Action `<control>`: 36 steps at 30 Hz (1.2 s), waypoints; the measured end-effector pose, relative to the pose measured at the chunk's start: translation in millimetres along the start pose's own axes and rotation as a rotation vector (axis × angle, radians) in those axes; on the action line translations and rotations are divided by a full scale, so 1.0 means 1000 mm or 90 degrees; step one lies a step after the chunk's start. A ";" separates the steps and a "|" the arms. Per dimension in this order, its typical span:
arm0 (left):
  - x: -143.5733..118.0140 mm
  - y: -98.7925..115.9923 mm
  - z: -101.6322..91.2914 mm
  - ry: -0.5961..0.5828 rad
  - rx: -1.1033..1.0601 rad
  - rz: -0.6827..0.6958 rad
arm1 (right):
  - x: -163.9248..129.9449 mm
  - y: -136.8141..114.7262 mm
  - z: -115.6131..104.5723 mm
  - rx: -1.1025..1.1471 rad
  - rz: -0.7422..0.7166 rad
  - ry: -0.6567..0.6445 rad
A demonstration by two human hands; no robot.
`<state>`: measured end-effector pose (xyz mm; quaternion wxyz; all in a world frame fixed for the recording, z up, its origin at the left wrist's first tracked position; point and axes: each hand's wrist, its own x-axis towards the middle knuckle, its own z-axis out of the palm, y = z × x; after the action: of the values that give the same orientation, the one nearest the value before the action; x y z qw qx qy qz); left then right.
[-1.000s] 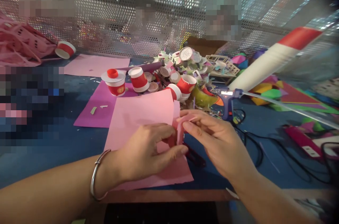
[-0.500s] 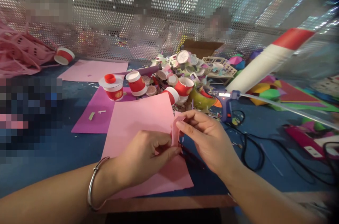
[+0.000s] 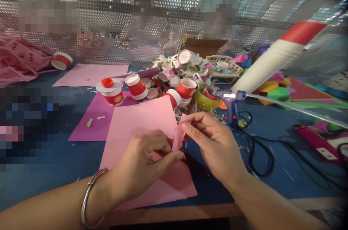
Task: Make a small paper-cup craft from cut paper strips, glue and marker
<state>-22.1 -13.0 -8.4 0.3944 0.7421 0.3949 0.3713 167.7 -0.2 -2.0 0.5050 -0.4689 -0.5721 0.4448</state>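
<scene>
A narrow strip of pink paper [image 3: 178, 138] is held between my two hands. My left hand [image 3: 148, 161] pinches its lower end between thumb and fingers. The upper end is gripped by the thumb and fingertips of my right hand [image 3: 214, 144]. Beneath both hands lies a large pink paper sheet [image 3: 130, 124], partly covered by my left hand and wrist. A dark, thin object [image 3: 197, 163] lies on the table under my right hand; its kind is hard to make out.
Red-and-white paper cups [image 3: 136, 86] stand beyond the sheet, before a heap of paper scraps [image 3: 187, 66]. A purple sheet [image 3: 87, 124] lies left. To the right are a blue glue gun [image 3: 232, 106], a black cable [image 3: 251, 150], a pink power strip [image 3: 320, 144] and a white-and-red tube [image 3: 266, 65].
The pink strip has tilted, its lower end shifting left with my left hand. Both hands keep their hold. The whole view has shifted slightly.
</scene>
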 end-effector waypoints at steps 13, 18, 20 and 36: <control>-0.006 0.003 0.001 -0.017 0.016 0.055 | -0.004 -0.002 -0.002 -0.028 -0.008 -0.001; -0.012 0.004 0.000 -0.047 0.044 0.069 | -0.006 0.001 -0.003 -0.031 0.015 0.005; -0.013 0.006 -0.001 -0.044 0.032 0.062 | -0.005 0.001 -0.003 -0.041 0.014 0.008; 0.001 -0.001 0.004 0.026 -0.200 -0.222 | -0.011 -0.007 0.000 -0.120 0.011 -0.061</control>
<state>-18.9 -12.4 -10.6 0.5553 0.5844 0.4620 0.3696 167.3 -12.3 2.7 0.4268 -0.4975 -0.6305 0.4156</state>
